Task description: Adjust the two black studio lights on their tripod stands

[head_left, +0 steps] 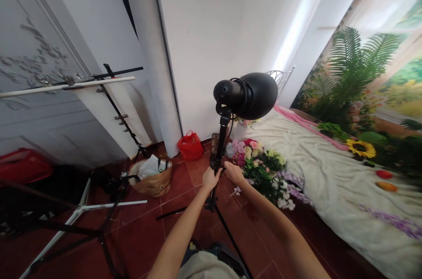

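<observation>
In front of me stands a black light stand (pixel 221 140) with a black studio lamp (pixel 253 96) on top, its cable looped around the neck. My left hand (pixel 210 180) is closed around the stand's pole below the lamp. At the same height, my right hand (pixel 234 172) has its fingers closed at a knob on the right side of the pole; the knob is mostly hidden by them. The lamp head points to the right. Below my hands the stand's legs spread over the floor.
A bouquet of artificial flowers (pixel 253 156) lies right of the stand, beside a cream blanket (pixel 290 143). Left are a wicker basket (pixel 153 184), a red bag (pixel 190 146) and a white tripod (pixel 81 208). A backdrop roll (pixel 158 94) leans on the wall.
</observation>
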{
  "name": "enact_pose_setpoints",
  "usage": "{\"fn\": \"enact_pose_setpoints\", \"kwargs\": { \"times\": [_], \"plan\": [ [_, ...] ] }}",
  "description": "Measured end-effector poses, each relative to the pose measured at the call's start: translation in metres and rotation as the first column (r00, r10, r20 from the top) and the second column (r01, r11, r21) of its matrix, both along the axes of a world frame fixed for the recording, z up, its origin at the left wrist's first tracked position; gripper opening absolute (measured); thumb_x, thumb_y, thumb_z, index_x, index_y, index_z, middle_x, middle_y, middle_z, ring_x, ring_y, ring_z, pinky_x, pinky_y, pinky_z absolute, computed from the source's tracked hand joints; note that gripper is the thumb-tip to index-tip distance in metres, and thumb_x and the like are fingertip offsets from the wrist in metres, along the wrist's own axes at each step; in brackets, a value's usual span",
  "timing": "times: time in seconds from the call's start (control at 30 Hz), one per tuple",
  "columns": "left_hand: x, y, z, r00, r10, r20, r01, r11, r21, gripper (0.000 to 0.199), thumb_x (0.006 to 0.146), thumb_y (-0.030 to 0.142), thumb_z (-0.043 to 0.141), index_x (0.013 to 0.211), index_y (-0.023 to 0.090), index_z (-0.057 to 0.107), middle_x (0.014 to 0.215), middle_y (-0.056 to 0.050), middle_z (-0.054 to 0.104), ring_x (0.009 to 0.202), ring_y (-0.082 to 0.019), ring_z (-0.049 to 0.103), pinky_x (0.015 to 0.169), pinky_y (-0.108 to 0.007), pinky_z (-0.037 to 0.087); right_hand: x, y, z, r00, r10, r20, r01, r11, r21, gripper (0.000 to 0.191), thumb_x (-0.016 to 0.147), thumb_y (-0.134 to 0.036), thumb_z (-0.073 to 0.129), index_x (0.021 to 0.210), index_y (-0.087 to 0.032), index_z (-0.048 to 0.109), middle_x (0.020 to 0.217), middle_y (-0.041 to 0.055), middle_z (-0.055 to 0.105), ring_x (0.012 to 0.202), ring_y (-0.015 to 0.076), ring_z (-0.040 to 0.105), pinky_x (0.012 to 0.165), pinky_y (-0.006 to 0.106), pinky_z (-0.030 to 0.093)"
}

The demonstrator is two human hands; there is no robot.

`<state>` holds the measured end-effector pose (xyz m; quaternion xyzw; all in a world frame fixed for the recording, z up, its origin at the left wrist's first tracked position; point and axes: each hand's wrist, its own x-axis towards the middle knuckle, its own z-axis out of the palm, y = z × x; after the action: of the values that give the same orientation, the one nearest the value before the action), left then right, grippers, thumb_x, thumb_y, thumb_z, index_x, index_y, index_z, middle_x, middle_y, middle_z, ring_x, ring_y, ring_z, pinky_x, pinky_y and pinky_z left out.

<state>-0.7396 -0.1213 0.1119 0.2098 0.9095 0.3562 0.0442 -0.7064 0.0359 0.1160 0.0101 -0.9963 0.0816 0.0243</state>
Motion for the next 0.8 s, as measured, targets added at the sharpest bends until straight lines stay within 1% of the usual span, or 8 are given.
{"fn": "enact_pose_setpoints", "kwargs": {
  "times": [0.1, 0.2, 0.33, 0.43, 0.5, 0.63, 0.7, 0.8],
  "plan": [
    [0.000, -0.001, -0.001, 1.000, -0.011, 0.004, 0.011, 1.000, -0.002, 0.049, 0.087, 0.053, 0.042, 0.113, 0.016, 0.060, 0.110, -0.015, 0.065, 0.105, -0.027, 0.060, 0.086, -0.033, 0.046, -0.008, -0.002, -0.001, 1.000, 0.006, 0.013, -0.006, 1.000, 0.009, 0.029, 0.082, -0.015, 0.048, 0.111, -0.015, 0.048, 0.113, 0.0125, 0.058, 0.106, 0.0201, 0.054, 0.081, 0.024, 0.044],
    [-0.001, -0.001, -0.002, 1.000, -0.021, -0.012, 0.021, 1.000, 0.009, 0.048, 0.088, 0.051, 0.040, 0.114, 0.015, 0.059, 0.111, -0.015, 0.064, 0.105, -0.026, 0.060, 0.086, -0.033, 0.046, -0.025, -0.001, 0.003, 0.995, 0.031, 0.090, -0.037, 0.997, 0.063, 0.040, 0.078, -0.019, 0.057, 0.116, -0.013, 0.047, 0.118, 0.0158, 0.055, 0.110, 0.0236, 0.052, 0.083, 0.028, 0.045],
    [-0.001, -0.002, -0.003, 1.000, -0.018, -0.006, 0.018, 1.000, 0.009, 0.048, 0.088, 0.051, 0.041, 0.116, 0.016, 0.058, 0.111, -0.014, 0.064, 0.107, -0.026, 0.059, 0.087, -0.032, 0.046, -0.037, -0.002, 0.002, 0.977, -0.001, 0.212, -0.026, 0.992, 0.124, 0.034, 0.079, -0.020, 0.059, 0.112, -0.013, 0.054, 0.111, 0.0176, 0.058, 0.103, 0.0264, 0.057, 0.081, 0.033, 0.047],
    [-0.002, -0.002, -0.003, 0.999, -0.032, -0.011, 0.032, 0.999, 0.011, 0.048, 0.088, 0.051, 0.041, 0.115, 0.016, 0.058, 0.112, -0.014, 0.064, 0.107, -0.026, 0.059, 0.087, -0.032, 0.046, -0.031, -0.005, -0.005, 0.981, -0.012, 0.196, -0.015, 0.991, 0.136, 0.029, 0.083, -0.021, 0.055, 0.111, -0.014, 0.055, 0.110, 0.0174, 0.059, 0.102, 0.0280, 0.058, 0.085, 0.038, 0.044],
    [-0.002, -0.002, -0.003, 0.999, -0.036, -0.018, 0.036, 0.999, 0.009, 0.048, 0.088, 0.051, 0.040, 0.114, 0.016, 0.059, 0.111, -0.014, 0.064, 0.106, -0.026, 0.060, 0.086, -0.032, 0.046, -0.024, -0.010, -0.013, 0.993, -0.043, 0.114, 0.028, 0.991, 0.132, 0.030, 0.087, -0.019, 0.047, 0.116, -0.014, 0.052, 0.112, 0.0174, 0.059, 0.105, 0.0270, 0.056, 0.089, 0.038, 0.041],
    [-0.003, -0.002, -0.002, 0.999, -0.028, -0.017, 0.028, 1.000, -0.003, 0.048, 0.088, 0.051, 0.040, 0.114, 0.016, 0.059, 0.111, -0.015, 0.064, 0.105, -0.026, 0.060, 0.086, -0.032, 0.046, -0.014, -0.021, -0.033, 0.967, -0.229, -0.108, 0.231, 0.973, 0.009, 0.039, 0.089, -0.015, 0.038, 0.128, -0.014, 0.041, 0.120, 0.0167, 0.057, 0.109, 0.0228, 0.054, 0.091, 0.032, 0.038],
    [-0.003, -0.002, 0.000, 1.000, -0.026, -0.011, 0.026, 1.000, -0.010, 0.048, 0.088, 0.052, 0.040, 0.114, 0.016, 0.059, 0.111, -0.015, 0.064, 0.105, -0.026, 0.060, 0.086, -0.032, 0.046, -0.012, -0.025, -0.039, 0.946, -0.299, -0.127, 0.291, 0.954, -0.077, 0.040, 0.089, -0.015, 0.037, 0.130, -0.015, 0.038, 0.122, 0.0152, 0.056, 0.109, 0.0208, 0.054, 0.090, 0.028, 0.038],
    [-0.002, -0.003, 0.002, 1.000, -0.026, -0.010, 0.026, 0.999, -0.023, 0.048, 0.088, 0.052, 0.040, 0.114, 0.016, 0.060, 0.112, -0.015, 0.064, 0.105, -0.026, 0.059, 0.086, -0.032, 0.046, -0.012, -0.024, -0.035, 0.958, -0.283, -0.049, 0.273, 0.950, -0.152, 0.037, 0.088, -0.017, 0.040, 0.125, -0.016, 0.043, 0.115, 0.0127, 0.061, 0.103, 0.0196, 0.058, 0.082, 0.025, 0.042]
  ]
}}
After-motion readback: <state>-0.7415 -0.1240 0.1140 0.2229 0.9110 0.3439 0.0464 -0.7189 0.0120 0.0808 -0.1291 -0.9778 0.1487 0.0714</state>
